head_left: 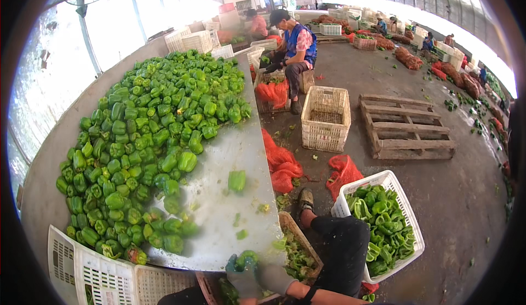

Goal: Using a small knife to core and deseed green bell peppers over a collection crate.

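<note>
My left hand point(241, 278), in a grey work glove with dark green fingers, grips a green bell pepper point(248, 258) at the near edge of the metal table point(230, 231). Close beside it is my right hand point(276, 279), also gloved in grey. Its fingers are blurred, so I cannot tell if it holds anything. Beneath the hands stands a crate point(207, 288) with green pieces inside. A second container point(314, 259) of pepper scraps sits by my leg. A large heap of green bell peppers point(139, 140) covers the table's left and far parts.
A white crate point(417, 227) of opened peppers stands to my right. Red mesh bags point(279, 161) lie on the floor. Beyond are an unfilled plastic crate point(326, 134), a wooden pallet point(407, 126) and a seated person point(300, 44). White crates point(107, 280) stand at the near left.
</note>
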The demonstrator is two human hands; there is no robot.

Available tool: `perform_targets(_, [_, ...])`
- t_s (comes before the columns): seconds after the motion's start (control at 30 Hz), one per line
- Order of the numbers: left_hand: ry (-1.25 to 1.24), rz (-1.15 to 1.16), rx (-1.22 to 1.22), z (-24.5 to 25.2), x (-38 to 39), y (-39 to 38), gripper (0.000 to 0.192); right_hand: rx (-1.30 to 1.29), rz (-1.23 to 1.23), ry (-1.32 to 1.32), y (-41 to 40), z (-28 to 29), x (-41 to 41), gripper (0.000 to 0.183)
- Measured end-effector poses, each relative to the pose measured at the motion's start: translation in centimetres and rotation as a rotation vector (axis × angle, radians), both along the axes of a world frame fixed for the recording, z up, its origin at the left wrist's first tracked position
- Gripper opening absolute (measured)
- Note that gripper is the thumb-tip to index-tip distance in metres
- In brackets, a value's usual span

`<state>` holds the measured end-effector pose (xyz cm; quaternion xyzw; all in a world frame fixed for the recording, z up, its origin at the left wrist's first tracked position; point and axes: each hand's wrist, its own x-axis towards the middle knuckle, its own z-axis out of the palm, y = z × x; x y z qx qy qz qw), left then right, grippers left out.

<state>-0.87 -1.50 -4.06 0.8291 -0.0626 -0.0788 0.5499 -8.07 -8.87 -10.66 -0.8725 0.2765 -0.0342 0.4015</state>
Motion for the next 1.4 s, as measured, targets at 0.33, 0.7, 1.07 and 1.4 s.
perform_targets(0.33, [-0.036, -0.273, -0.327, -1.5, 3.3, 2.9, 0.036, 0.164, 0.365, -0.386, -6.8, -5.9, 1.5, 0.037])
perform_targets(0.7, [0.49, -0.185, -0.953, -3.0, 1.6, 5.0, 0.037, 0.543, -0.124, -0.434, -5.2, 0.8, 2.7, 0.026])
perform_targets(1.07, [0.662, -0.171, -1.069, -1.0, 0.3, 4.5, 0.054, -0.365, 0.235, -0.611, -1.1, 7.5, -0.1, 0.04])
perform_targets(1.4, [0.014, -0.13, -0.215, 0.1, 3.2, 3.2, 0.035, 1.461, -0.328, -0.484, -6.3, 15.7, -3.7, 0.019])
